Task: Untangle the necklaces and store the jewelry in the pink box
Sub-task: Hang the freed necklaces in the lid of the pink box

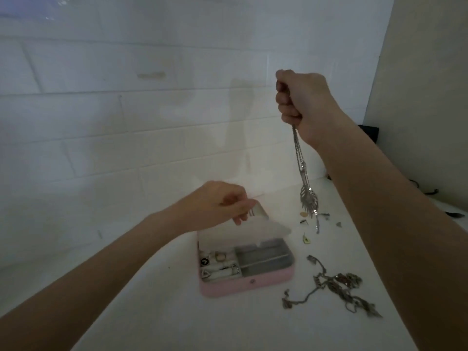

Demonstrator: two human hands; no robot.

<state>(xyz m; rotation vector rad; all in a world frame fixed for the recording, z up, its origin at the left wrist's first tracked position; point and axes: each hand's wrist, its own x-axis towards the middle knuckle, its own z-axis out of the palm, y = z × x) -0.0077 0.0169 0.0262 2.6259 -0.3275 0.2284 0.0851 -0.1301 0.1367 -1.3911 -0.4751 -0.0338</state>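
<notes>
Right hand (pixel 302 97) fisting around a silver necklace (pixel 302 173) dangling above the white table (pixel 157 312), feather pendant (pixel 308 200) hanging near scattered small pieces, left hand (pixel 222 205) pinching the raised lid (pixel 253 226) of the pink box (pixel 243 269), rings sitting in its left compartments, tangled necklaces (pixel 336 287) lying just right of the box

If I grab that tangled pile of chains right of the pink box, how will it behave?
Likely floppy: the tangled chains sprawl in loose curves on the white table. Strands would probably lift together, since they cross. The silver necklace in the right hand hangs limp too.
</notes>
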